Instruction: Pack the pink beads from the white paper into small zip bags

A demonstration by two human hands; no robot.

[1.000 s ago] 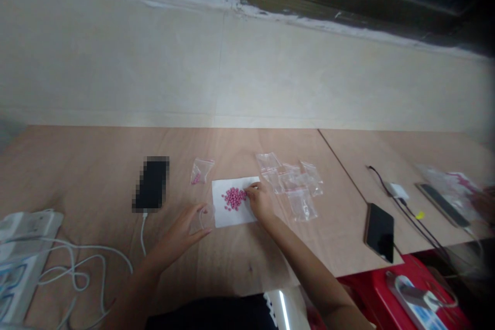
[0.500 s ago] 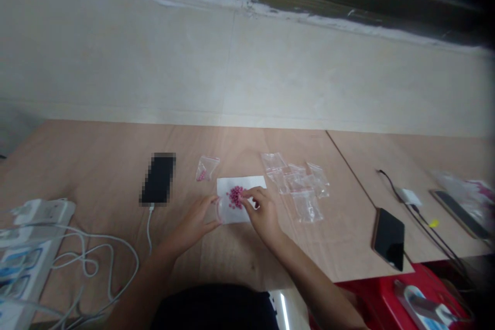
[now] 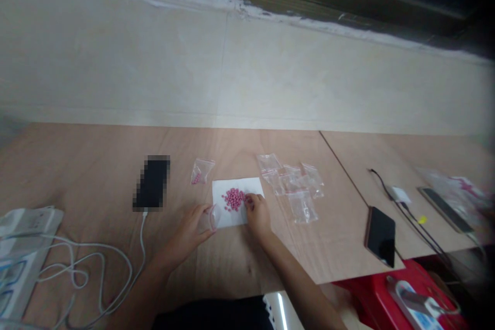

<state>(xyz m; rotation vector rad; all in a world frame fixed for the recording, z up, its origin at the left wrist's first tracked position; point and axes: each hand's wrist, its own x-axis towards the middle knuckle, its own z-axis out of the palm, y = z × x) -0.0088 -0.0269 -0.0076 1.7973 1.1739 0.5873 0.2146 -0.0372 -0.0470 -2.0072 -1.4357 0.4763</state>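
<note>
A pile of small pink beads lies on a white sheet of paper on the table. My left hand is at the paper's left edge, thumb and fingers closed on a small clear zip bag held with its mouth apart. At the right side of the pile, my right hand has its fingertips pinched together by the outermost beads. Whatever is between those fingertips is too small to make out. Behind the paper lies another zip bag with a few pink beads in it.
Several clear zip bags overlap right of the paper. A phone on a white cable lies left, near a power strip. Another phone is at the right front edge, above a red stool.
My right hand has drawn back from over the beads to the right side of the pile, uncovering more of them. My left hand still holds the bag. The whole view has shifted slightly.
</note>
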